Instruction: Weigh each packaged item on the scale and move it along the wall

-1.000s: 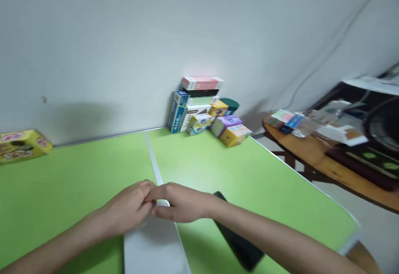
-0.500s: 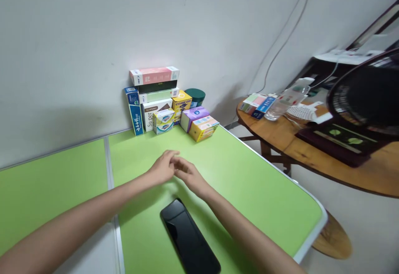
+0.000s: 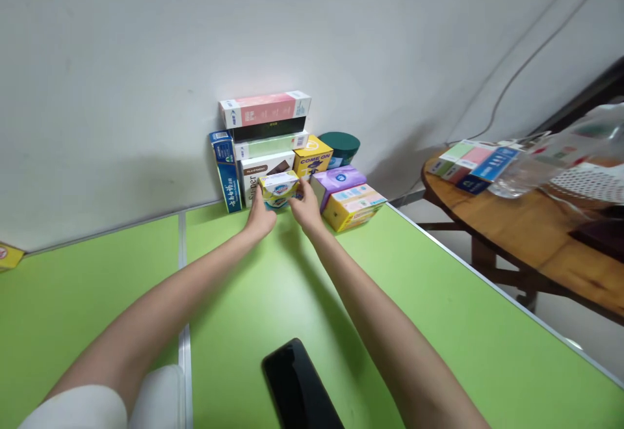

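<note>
My left hand [image 3: 261, 216] and my right hand [image 3: 308, 208] press the two ends of a small yellow-and-white soap box [image 3: 279, 186] between them. Just beneath it a second, similar soap box [image 3: 277, 203] partly shows; whether the two still touch I cannot tell. Behind them stands a white box with a brown label [image 3: 268, 164], partly covered. To the left, a tall blue box [image 3: 227, 175] is upright. On the right lie a purple-topped box [image 3: 338, 179] and a yellow box with a pale top [image 3: 355, 208], side by side.
Above the white box are stacked a green-and-white box [image 3: 270, 145], a black box [image 3: 269, 129] and a pink box [image 3: 268, 110]. A yellow box [image 3: 312, 156] and a green-lidded tub [image 3: 340, 146] stand behind. A phone [image 3: 302, 387] lies on the green table [image 3: 263, 286]. A wooden table [image 3: 526, 234] holds more boxes.
Both hands have moved from mid-table, where their fingers met, forward to the soap boxes and taken the upper one by its ends. The view has shifted.
</note>
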`<state>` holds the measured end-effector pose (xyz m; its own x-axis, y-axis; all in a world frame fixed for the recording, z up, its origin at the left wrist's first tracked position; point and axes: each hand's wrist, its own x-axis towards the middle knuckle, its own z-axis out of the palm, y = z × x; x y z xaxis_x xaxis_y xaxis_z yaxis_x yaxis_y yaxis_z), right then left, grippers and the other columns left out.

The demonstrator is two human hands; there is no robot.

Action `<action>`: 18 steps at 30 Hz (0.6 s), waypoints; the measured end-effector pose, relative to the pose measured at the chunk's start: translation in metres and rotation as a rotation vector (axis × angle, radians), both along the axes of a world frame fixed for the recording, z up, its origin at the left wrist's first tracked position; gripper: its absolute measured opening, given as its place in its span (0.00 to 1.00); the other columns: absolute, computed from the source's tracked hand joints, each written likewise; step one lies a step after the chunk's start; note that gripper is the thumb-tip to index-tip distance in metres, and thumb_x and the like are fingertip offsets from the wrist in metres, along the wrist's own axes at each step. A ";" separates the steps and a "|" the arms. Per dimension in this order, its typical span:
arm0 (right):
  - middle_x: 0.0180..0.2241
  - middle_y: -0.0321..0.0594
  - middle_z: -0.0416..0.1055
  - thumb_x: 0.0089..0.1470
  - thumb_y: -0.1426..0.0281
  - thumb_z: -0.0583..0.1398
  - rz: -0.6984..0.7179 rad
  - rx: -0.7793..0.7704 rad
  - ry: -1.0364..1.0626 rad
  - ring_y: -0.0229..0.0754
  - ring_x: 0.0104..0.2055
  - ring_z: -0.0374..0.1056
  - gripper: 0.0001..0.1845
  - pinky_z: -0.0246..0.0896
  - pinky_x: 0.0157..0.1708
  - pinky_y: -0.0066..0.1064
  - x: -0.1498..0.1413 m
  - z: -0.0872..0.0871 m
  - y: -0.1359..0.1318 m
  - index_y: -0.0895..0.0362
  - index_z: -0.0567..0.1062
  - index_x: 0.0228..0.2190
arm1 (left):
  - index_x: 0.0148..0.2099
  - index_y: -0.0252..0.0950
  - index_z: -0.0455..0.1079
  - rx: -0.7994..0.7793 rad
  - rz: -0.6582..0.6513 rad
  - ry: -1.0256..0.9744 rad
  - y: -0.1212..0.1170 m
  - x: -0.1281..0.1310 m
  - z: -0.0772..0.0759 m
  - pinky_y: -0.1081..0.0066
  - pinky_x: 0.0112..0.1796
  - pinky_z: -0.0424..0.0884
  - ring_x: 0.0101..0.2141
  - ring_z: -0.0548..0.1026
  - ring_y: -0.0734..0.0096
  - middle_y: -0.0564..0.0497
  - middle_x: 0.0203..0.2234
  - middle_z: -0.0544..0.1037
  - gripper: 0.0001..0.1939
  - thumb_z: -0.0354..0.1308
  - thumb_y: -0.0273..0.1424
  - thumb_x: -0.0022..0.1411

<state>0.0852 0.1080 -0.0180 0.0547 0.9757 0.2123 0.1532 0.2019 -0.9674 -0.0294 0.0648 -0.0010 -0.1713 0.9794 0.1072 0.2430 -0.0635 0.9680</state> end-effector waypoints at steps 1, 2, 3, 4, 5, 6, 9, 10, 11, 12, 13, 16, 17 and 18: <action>0.53 0.48 0.63 0.36 0.76 0.55 -0.004 -0.001 -0.014 0.53 0.56 0.58 0.38 0.49 0.59 0.48 0.001 0.000 -0.006 0.58 0.64 0.54 | 0.66 0.38 0.46 -0.014 -0.001 -0.002 -0.007 0.000 0.001 0.59 0.62 0.47 0.63 0.53 0.56 0.44 0.62 0.59 0.48 0.58 0.17 0.44; 0.52 0.49 0.63 0.36 0.76 0.55 -0.004 -0.003 -0.027 0.53 0.55 0.59 0.37 0.49 0.58 0.49 0.003 0.001 -0.016 0.58 0.65 0.53 | 0.66 0.38 0.46 -0.034 -0.009 -0.006 -0.018 -0.001 0.002 0.59 0.62 0.48 0.63 0.53 0.56 0.45 0.62 0.59 0.48 0.58 0.17 0.44; 0.51 0.48 0.63 0.36 0.75 0.55 0.004 -0.007 -0.041 0.54 0.54 0.60 0.37 0.51 0.57 0.50 0.005 0.001 -0.028 0.58 0.66 0.53 | 0.67 0.38 0.45 -0.056 -0.023 -0.010 -0.032 -0.004 0.004 0.59 0.62 0.48 0.63 0.53 0.56 0.46 0.62 0.58 0.48 0.58 0.17 0.45; 0.50 0.48 0.64 0.37 0.74 0.56 0.027 -0.011 -0.058 0.53 0.52 0.61 0.37 0.53 0.56 0.50 0.007 0.001 -0.043 0.57 0.66 0.53 | 0.67 0.38 0.44 -0.081 -0.044 -0.012 -0.050 -0.008 0.006 0.58 0.62 0.48 0.63 0.53 0.56 0.46 0.63 0.57 0.48 0.57 0.17 0.45; 0.49 0.48 0.64 0.37 0.73 0.56 0.065 -0.016 -0.074 0.52 0.51 0.62 0.37 0.54 0.55 0.50 0.009 0.001 -0.062 0.56 0.65 0.54 | 0.67 0.38 0.43 -0.115 -0.070 -0.010 -0.071 -0.014 0.008 0.58 0.62 0.48 0.63 0.52 0.56 0.46 0.64 0.55 0.47 0.56 0.18 0.46; 0.49 0.47 0.63 0.39 0.73 0.56 0.118 -0.024 -0.092 0.51 0.51 0.61 0.37 0.55 0.54 0.50 0.009 0.002 -0.083 0.55 0.64 0.55 | 0.68 0.38 0.41 -0.151 -0.088 0.002 -0.095 -0.021 0.010 0.57 0.62 0.47 0.64 0.50 0.56 0.46 0.65 0.52 0.47 0.55 0.18 0.48; 0.53 0.47 0.58 0.44 0.71 0.55 0.341 -0.078 -0.115 0.49 0.56 0.57 0.39 0.54 0.56 0.48 0.002 0.006 -0.156 0.52 0.57 0.59 | 0.69 0.38 0.38 -0.329 -0.104 0.111 -0.177 -0.050 0.017 0.57 0.63 0.38 0.66 0.42 0.59 0.49 0.67 0.46 0.43 0.52 0.22 0.54; 0.56 0.46 0.56 0.46 0.72 0.55 0.416 -0.106 -0.109 0.49 0.58 0.55 0.39 0.53 0.57 0.47 -0.002 0.009 -0.182 0.51 0.54 0.61 | 0.69 0.39 0.36 -0.386 -0.106 0.138 -0.206 -0.061 0.019 0.56 0.63 0.37 0.66 0.41 0.60 0.50 0.67 0.44 0.42 0.51 0.24 0.56; 0.58 0.45 0.53 0.48 0.72 0.54 0.478 -0.133 -0.100 0.48 0.60 0.52 0.39 0.51 0.58 0.46 -0.008 0.011 -0.206 0.49 0.52 0.61 | 0.69 0.40 0.35 -0.437 -0.091 0.155 -0.234 -0.072 0.020 0.55 0.63 0.38 0.66 0.41 0.60 0.51 0.67 0.43 0.41 0.49 0.26 0.58; 0.60 0.44 0.50 0.49 0.72 0.54 0.540 -0.162 -0.092 0.48 0.62 0.49 0.40 0.51 0.59 0.46 -0.013 0.015 -0.229 0.47 0.49 0.62 | 0.69 0.41 0.35 -0.488 -0.066 0.169 -0.261 -0.082 0.022 0.54 0.62 0.39 0.65 0.41 0.59 0.52 0.67 0.43 0.40 0.48 0.28 0.59; 0.62 0.43 0.47 0.50 0.73 0.54 0.600 -0.191 -0.086 0.48 0.64 0.46 0.40 0.50 0.59 0.46 -0.019 0.018 -0.250 0.46 0.47 0.63 | 0.69 0.43 0.35 -0.523 -0.040 0.187 -0.286 -0.093 0.022 0.53 0.62 0.40 0.65 0.42 0.59 0.53 0.67 0.43 0.38 0.48 0.30 0.61; 0.65 0.40 0.39 0.53 0.73 0.53 0.754 -0.259 -0.086 0.48 0.67 0.39 0.42 0.48 0.61 0.47 -0.034 0.025 -0.301 0.44 0.41 0.64 | 0.68 0.47 0.39 -0.507 0.023 0.251 -0.353 -0.122 0.022 0.53 0.62 0.43 0.65 0.43 0.57 0.57 0.66 0.46 0.35 0.48 0.35 0.63; 0.66 0.39 0.37 0.54 0.72 0.53 0.794 -0.272 -0.092 0.47 0.67 0.37 0.42 0.47 0.62 0.47 -0.038 0.027 -0.314 0.44 0.40 0.64 | 0.68 0.47 0.41 -0.477 0.029 0.266 -0.371 -0.130 0.021 0.53 0.62 0.44 0.65 0.43 0.56 0.58 0.66 0.46 0.34 0.48 0.36 0.63; 0.66 0.38 0.36 0.55 0.72 0.53 0.826 -0.277 -0.101 0.47 0.68 0.36 0.42 0.46 0.62 0.47 -0.042 0.029 -0.325 0.43 0.38 0.64 | 0.68 0.48 0.43 -0.448 0.040 0.273 -0.387 -0.137 0.020 0.53 0.62 0.45 0.65 0.44 0.56 0.59 0.66 0.47 0.33 0.49 0.37 0.63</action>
<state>0.0431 -0.2168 0.0106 -0.6981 0.7123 -0.0720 0.1489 0.0462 -0.9878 -0.1664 -0.3226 0.0186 -0.2343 0.9326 -0.2746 0.4835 0.3568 0.7993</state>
